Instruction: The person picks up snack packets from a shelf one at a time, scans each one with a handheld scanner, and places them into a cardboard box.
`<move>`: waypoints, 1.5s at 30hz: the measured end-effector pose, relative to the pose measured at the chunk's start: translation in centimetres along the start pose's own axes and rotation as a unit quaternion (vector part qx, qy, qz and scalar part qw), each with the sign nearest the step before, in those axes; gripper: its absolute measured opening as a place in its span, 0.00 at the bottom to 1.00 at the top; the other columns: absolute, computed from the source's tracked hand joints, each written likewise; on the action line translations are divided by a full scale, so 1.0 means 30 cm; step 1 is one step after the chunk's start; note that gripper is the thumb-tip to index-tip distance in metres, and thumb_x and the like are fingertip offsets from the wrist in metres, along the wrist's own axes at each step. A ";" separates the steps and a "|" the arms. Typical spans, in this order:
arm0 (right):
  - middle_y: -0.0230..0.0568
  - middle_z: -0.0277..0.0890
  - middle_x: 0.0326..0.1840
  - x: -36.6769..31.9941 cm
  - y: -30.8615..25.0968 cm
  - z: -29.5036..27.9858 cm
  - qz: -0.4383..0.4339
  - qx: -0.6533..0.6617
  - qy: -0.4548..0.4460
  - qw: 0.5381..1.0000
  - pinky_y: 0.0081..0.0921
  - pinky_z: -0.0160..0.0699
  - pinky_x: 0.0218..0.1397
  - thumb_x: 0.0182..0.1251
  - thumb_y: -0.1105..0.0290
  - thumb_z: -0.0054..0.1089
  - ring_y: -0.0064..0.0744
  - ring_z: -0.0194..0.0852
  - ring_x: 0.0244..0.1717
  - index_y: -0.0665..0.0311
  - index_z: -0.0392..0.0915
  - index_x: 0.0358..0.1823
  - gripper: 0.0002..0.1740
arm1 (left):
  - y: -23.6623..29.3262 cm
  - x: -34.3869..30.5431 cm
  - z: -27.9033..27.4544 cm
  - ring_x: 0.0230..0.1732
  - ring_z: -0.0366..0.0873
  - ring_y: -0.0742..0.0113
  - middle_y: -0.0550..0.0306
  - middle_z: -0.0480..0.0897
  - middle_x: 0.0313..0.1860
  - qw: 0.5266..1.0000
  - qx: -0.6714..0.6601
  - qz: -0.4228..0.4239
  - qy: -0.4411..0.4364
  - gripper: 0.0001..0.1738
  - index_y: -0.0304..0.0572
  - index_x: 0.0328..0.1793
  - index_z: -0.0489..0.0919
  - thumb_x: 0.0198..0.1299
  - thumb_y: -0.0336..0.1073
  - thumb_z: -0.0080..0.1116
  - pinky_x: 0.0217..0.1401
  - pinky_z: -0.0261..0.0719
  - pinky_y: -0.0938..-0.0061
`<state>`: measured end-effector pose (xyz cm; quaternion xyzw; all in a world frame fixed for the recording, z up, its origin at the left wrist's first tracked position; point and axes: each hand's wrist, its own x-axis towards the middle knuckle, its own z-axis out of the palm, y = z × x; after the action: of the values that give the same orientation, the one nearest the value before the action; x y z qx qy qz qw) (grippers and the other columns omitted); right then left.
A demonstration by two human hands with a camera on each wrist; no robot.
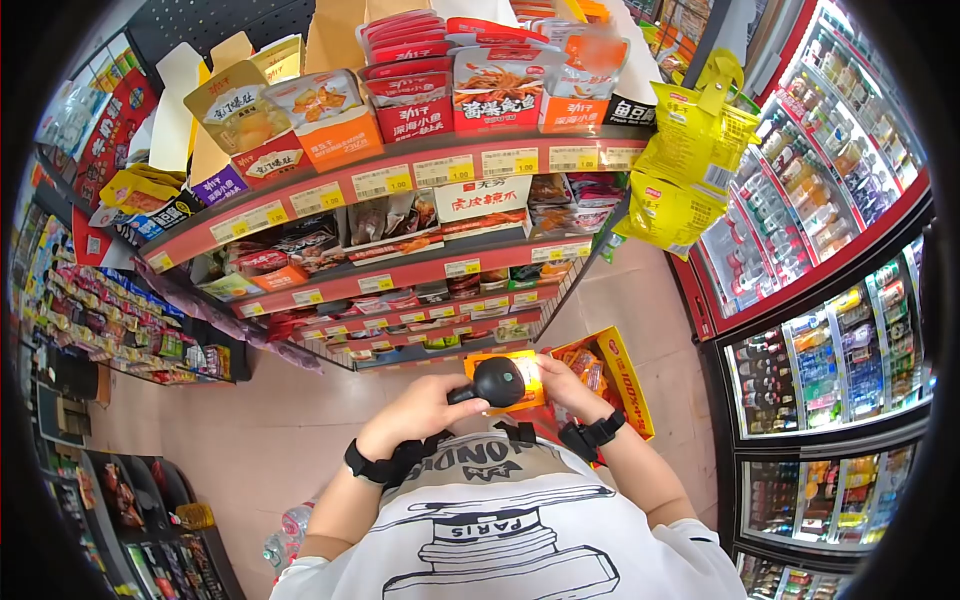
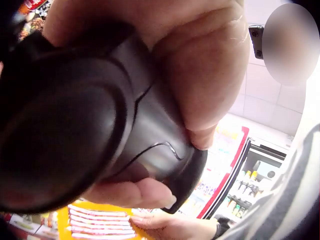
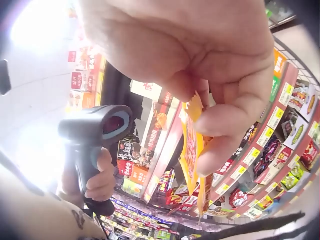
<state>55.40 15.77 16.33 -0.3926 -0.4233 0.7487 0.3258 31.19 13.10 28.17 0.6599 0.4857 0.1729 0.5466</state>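
Observation:
My left hand (image 1: 432,408) grips a black handheld barcode scanner (image 1: 498,382) by its handle, fingers wrapped round it. In the left wrist view the scanner (image 2: 65,125) fills much of the picture. An orange-yellow snack packet (image 1: 522,368) is pinched by its edge between the thumb and fingers of my right hand (image 1: 572,388). The scanner's head overlaps the packet in the head view. Seen from the right wrist, the packet (image 3: 191,145) hangs from the fingertips, and the scanner's window (image 3: 116,124) faces toward it from the left.
A yellow carton (image 1: 625,385) of packets stands on the floor near my right arm. Ahead is a snack shelf (image 1: 400,180) with price tags along its edges. Yellow bags (image 1: 680,210) hang at its right end. Drink coolers (image 1: 820,360) line the right side.

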 end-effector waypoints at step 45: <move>0.34 0.74 0.37 -0.221 0.050 -0.138 -0.036 -0.121 0.114 0.985 0.20 0.68 0.45 0.72 0.64 0.41 0.21 0.69 0.40 0.70 0.72 0.44 0.15 | -0.003 0.104 0.197 0.27 0.74 0.67 0.52 0.78 0.23 0.998 -0.002 0.000 -0.063 0.25 0.34 0.45 0.78 0.56 0.51 0.59 0.33 0.72 0.72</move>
<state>61.93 11.24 15.69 -0.4964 -0.4845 0.6302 0.3489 37.09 12.42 25.12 0.6687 0.4497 0.1319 0.5772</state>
